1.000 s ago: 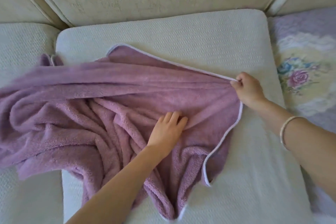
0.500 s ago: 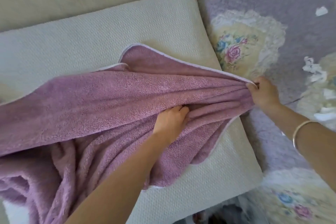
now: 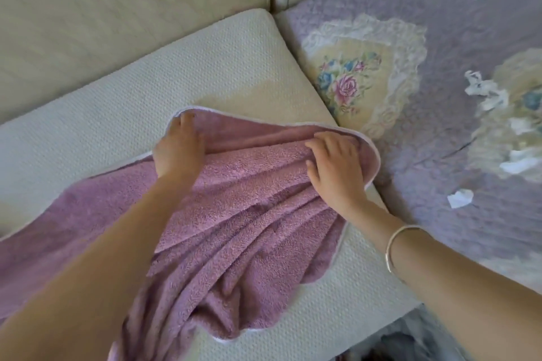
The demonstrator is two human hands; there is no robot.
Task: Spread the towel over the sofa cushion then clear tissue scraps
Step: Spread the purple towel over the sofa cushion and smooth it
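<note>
Smoothing towel point(image 3: 249, 214), half spread and rumpled, over right end of sofa cushion point(image 3: 205, 67): left hand point(image 3: 179, 149) pressing flat-fingered, right hand point(image 3: 337, 167) resting bent-fingered, grip unclear. Tissue scraps point(image 3: 484, 91) lying right of cushion, uncleared.

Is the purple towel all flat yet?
Not yet. The towel is bunched in folds and covers only part of the cushion.

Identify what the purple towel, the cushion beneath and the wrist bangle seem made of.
The towel: matte terry-like cloth, fuzzy looped pile, white bound hem. The cushion: cream woven fabric, dotted waffle texture. The bangle: probably silvery metal, thin with a glint.
</note>
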